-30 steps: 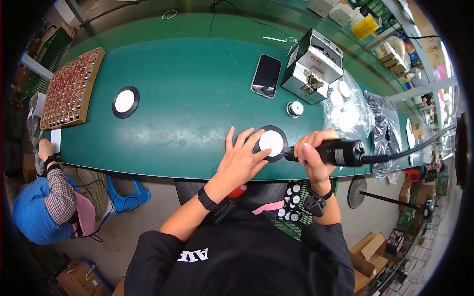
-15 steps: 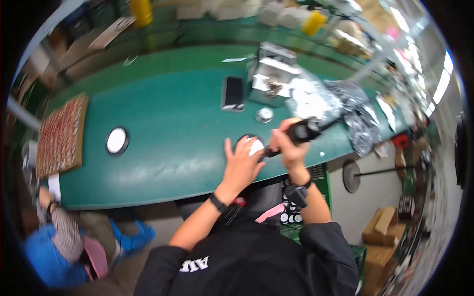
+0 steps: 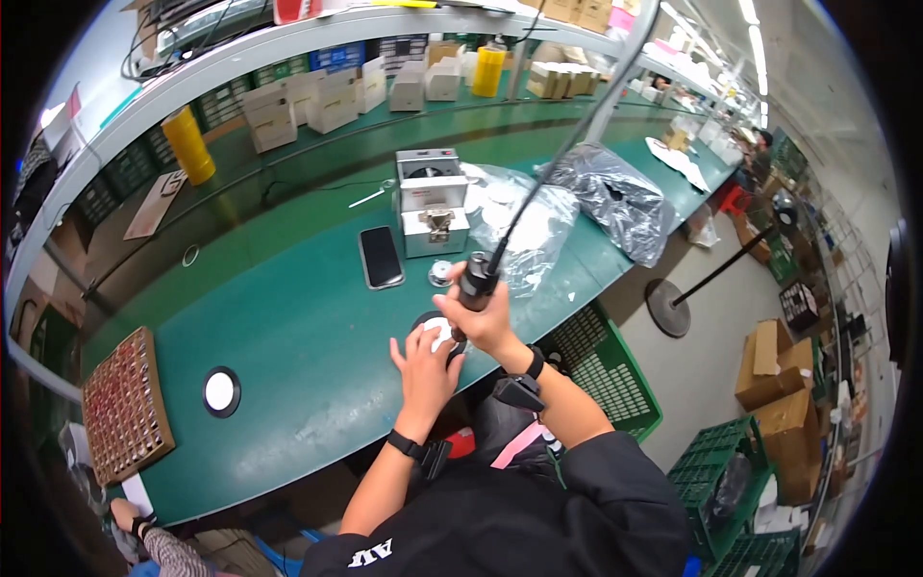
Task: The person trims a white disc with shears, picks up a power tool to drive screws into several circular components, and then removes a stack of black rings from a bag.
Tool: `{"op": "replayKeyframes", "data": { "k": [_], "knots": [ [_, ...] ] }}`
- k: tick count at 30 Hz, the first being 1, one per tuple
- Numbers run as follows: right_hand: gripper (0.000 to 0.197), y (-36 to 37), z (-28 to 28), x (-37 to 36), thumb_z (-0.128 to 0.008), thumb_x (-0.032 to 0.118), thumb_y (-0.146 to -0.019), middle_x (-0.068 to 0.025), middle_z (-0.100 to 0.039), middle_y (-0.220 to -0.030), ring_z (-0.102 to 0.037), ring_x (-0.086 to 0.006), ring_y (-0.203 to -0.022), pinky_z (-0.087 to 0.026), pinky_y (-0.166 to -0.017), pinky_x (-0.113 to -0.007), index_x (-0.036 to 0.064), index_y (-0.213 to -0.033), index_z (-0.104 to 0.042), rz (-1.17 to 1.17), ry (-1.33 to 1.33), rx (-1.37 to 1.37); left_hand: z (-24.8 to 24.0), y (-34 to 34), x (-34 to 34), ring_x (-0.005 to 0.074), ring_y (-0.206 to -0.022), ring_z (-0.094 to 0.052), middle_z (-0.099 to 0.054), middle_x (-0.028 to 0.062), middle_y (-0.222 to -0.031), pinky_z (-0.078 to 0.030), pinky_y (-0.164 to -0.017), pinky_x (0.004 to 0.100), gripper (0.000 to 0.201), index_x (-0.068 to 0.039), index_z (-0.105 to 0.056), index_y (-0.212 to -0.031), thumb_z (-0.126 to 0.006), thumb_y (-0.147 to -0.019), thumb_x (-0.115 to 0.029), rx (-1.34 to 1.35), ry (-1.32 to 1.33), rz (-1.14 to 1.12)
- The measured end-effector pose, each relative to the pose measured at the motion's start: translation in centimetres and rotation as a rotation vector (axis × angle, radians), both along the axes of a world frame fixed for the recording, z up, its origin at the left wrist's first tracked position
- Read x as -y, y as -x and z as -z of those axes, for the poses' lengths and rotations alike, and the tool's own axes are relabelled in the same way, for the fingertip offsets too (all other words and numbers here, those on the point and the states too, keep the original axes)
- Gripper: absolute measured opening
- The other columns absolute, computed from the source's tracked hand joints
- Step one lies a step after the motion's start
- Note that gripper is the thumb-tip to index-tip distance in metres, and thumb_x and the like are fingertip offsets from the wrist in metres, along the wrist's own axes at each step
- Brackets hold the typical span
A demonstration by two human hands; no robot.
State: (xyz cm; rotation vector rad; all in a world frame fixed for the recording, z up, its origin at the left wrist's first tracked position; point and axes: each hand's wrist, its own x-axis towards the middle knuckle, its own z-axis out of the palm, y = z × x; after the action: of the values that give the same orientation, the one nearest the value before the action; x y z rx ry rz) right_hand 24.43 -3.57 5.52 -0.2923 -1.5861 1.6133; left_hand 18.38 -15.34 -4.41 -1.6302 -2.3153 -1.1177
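Note:
My left hand [image 3: 425,377] rests on a round white disc with a black rim [image 3: 442,333], its fingers bent over the face and edge and holding it against the green table. My right hand [image 3: 492,322] is wrapped round a black electric screwdriver [image 3: 477,281], whose cable runs up from its top. The driver's lower end points down at the disc's right part; my fingers hide the exact contact. Just beyond the hands sits a small round silver part [image 3: 441,273]. A phone [image 3: 382,258] and a grey box-shaped screw feeder [image 3: 435,231] stand farther back.
Another black-rimmed disc [image 3: 221,391] lies at left, near a compartmented tray [image 3: 125,404] of small reddish parts. Clear plastic [image 3: 529,216] and a grey bag [image 3: 615,197] cover the table's right. A green crate [image 3: 611,375] stands below the edge. A co-worker's hand [image 3: 125,514] is at lower left.
The view has swung up and to the right, bringing the shelf and more floor into sight. Both hands stay at the disc, and the screwdriver now appears more upright in the picture.

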Motion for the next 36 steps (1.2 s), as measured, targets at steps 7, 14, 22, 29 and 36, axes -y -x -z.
{"op": "replayKeyframes", "data": {
  "k": [7, 14, 22, 29, 36],
  "knots": [
    [0.025, -1.3, 0.2, -1.5, -0.069, -0.007, -0.086, -0.0018, -0.055, -0.068, -0.054, -0.0099, -0.051, -0.045, -0.048, -0.026, 0.0024, -0.101, -0.051, -0.039, -0.092, -0.076, -0.9, -0.9, -0.3, 0.0304, -0.128, -0.048, -0.060, 0.0067, -0.122, -0.023, -0.110, 0.0697, 0.034, -0.013, -0.072, -0.107, -0.081, -0.079, -0.029, -0.024, 0.030, -0.034],
    [0.023, 5.0, -8.4, -10.8, -0.069, -0.004, -0.088, -0.0038, -0.053, -0.066, -0.052, -0.0146, -0.048, -0.046, -0.050, -0.031, 0.0036, -0.100, -0.051, -0.112, -0.087, -0.288, -1.1, -1.0, -0.8, 0.0292, -0.126, -0.049, -0.059, 0.0060, -0.121, -0.024, -0.111, 0.0674, 0.037, -0.014, -0.071, -0.110, -0.082, -0.078, -0.029, -0.005, 0.062, -0.063],
    [0.021, 12.4, -7.0, -17.5, -0.072, 0.000, -0.088, -0.0041, -0.053, -0.063, -0.051, -0.0147, -0.048, -0.045, -0.051, -0.031, 0.0030, -0.098, -0.053, -0.137, -0.089, -0.158, -1.3, 0.0, -1.2, 0.0287, -0.127, -0.050, -0.058, 0.0069, -0.126, -0.024, -0.114, 0.0638, 0.033, -0.015, -0.071, -0.113, -0.078, -0.081, -0.021, 0.004, 0.063, -0.065],
    [0.018, 4.9, -5.6, -13.1, -0.063, 0.000, -0.092, -0.0052, -0.049, -0.064, -0.047, -0.0151, -0.048, -0.044, -0.051, -0.032, 0.0050, -0.101, -0.049, -0.358, 0.051, -0.238, -0.2, 0.4, -0.5, 0.0306, -0.131, -0.047, -0.056, 0.0082, -0.134, -0.025, -0.114, 0.0630, 0.032, -0.017, -0.072, -0.113, -0.077, -0.082, -0.021, 0.010, 0.093, -0.003],
    [0.026, -1.3, 0.1, -9.0, -0.063, -0.005, -0.089, -0.0070, -0.054, -0.070, -0.053, -0.0163, -0.055, -0.049, -0.056, -0.033, 0.0028, -0.107, -0.045, -0.395, -0.063, -0.161, -1.7, -0.2, -1.3, 0.0346, -0.133, -0.044, -0.052, 0.0098, -0.140, -0.026, -0.115, 0.0626, 0.042, -0.019, -0.072, -0.116, -0.082, -0.076, -0.028, 0.046, 0.096, -0.035]
  ]
}}
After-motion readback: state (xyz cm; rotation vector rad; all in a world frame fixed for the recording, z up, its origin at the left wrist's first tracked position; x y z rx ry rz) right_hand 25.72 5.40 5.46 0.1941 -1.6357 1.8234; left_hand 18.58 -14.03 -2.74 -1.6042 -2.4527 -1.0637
